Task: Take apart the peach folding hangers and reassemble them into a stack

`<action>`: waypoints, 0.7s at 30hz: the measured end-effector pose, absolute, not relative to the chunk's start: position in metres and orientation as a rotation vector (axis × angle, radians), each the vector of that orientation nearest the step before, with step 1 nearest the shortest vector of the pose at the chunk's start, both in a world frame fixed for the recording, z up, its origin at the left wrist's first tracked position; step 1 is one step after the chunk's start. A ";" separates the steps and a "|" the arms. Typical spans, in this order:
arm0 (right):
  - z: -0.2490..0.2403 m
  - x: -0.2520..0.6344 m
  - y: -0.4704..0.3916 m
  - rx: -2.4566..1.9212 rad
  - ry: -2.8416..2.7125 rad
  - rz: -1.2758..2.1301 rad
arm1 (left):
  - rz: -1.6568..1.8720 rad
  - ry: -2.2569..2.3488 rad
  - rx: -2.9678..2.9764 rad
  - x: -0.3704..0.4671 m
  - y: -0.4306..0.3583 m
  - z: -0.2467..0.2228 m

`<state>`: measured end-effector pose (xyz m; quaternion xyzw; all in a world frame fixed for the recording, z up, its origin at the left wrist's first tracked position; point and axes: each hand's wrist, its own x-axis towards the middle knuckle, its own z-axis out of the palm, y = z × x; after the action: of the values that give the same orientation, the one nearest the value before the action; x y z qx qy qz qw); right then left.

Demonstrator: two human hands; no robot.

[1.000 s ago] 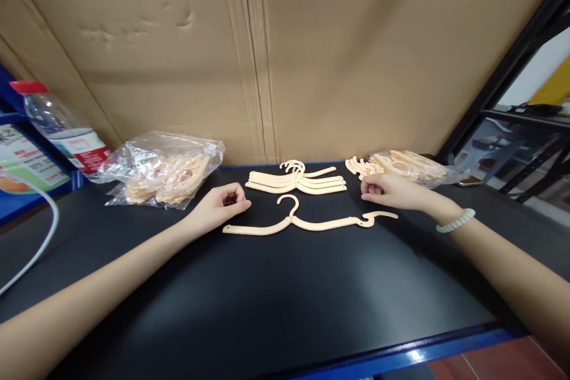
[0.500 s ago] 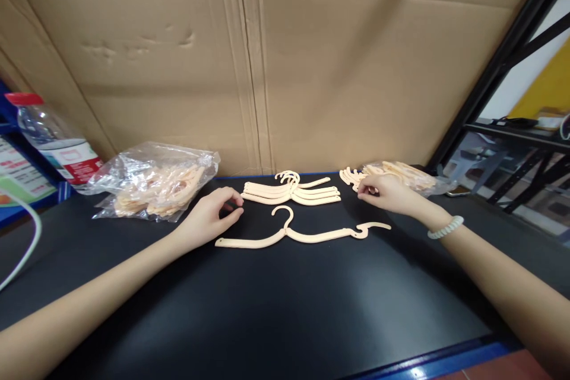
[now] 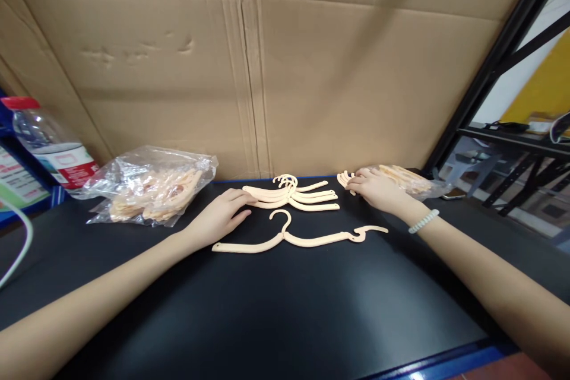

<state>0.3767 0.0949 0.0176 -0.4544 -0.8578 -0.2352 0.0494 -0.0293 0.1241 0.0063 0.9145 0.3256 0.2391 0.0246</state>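
A peach plastic hanger (image 3: 260,246) lies on the black table, its hook pointing away from me and a hooked end piece (image 3: 369,231) at its right tip. Behind it is a stack of several like hangers (image 3: 314,205), hooks at the back. My left hand (image 3: 225,214) rests its outstretched fingers on the stack's left end, thumb apart. At the back right, my right hand (image 3: 378,190) has its bent fingers down on a small pile of hooked hanger pieces (image 3: 344,179); the fingertips are partly hidden there.
A clear bag of peach parts (image 3: 155,190) lies at the left, beside a red-capped bottle (image 3: 62,154). Another bag of parts (image 3: 409,178) lies behind my right hand. A cardboard wall (image 3: 178,101) closes off the back. A white cable (image 3: 20,231) curves at the left edge.
My left fingers have stretched onto the left end of the stack, whose hangers have shifted and spread slightly. My right hand has moved left and back onto the hooked pieces.
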 end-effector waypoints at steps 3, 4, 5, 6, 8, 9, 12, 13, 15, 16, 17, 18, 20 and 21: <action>0.014 0.376 0.098 -1.379 -2.605 -0.711 | 0.758 1.017 2.825 -0.029 0.126 0.004; 0.014 0.376 0.099 -1.369 -2.605 -0.709 | 0.764 1.020 2.822 -0.029 0.127 0.003; 0.013 0.377 0.100 -1.356 -2.608 -0.705 | 0.768 1.021 2.820 -0.029 0.127 0.003; 0.012 0.377 0.100 -1.338 -2.614 -0.700 | 0.770 1.024 2.818 -0.029 0.127 0.003; 0.011 0.377 0.101 -1.294 -2.623 -0.683 | 0.768 1.029 2.816 -0.029 0.126 0.003; 0.011 0.378 0.101 -1.270 -2.624 -0.673 | 0.765 1.034 2.816 -0.029 0.126 0.004; 0.009 0.379 0.102 -1.216 -2.586 -0.632 | 0.769 1.059 2.813 -0.028 0.123 0.005; 0.008 0.380 0.102 -1.205 -2.563 -0.615 | 0.774 1.070 2.809 -0.028 0.121 0.006; 0.007 0.380 0.102 -1.198 -2.496 -0.577 | 0.784 1.090 2.796 -0.028 0.119 0.006; 0.007 0.379 0.101 -1.201 -2.452 -0.557 | 0.789 1.101 2.786 -0.029 0.117 0.007; 0.007 0.378 0.100 -1.206 -2.401 -0.536 | 0.795 1.115 2.774 -0.029 0.116 0.007; 0.007 0.377 0.099 -1.213 -2.345 -0.514 | 0.804 1.131 2.760 -0.029 0.114 0.007; 0.008 0.374 0.095 -1.225 -2.226 -0.458 | 0.829 1.172 2.725 -0.029 0.111 0.009; 0.008 0.372 0.093 -1.232 -2.163 -0.425 | 0.843 1.192 2.705 -0.030 0.109 0.010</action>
<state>0.3721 0.0933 0.0085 -0.4648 -0.8162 -0.1605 0.3032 -0.0295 0.1086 0.0095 0.8796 0.3876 0.2739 0.0337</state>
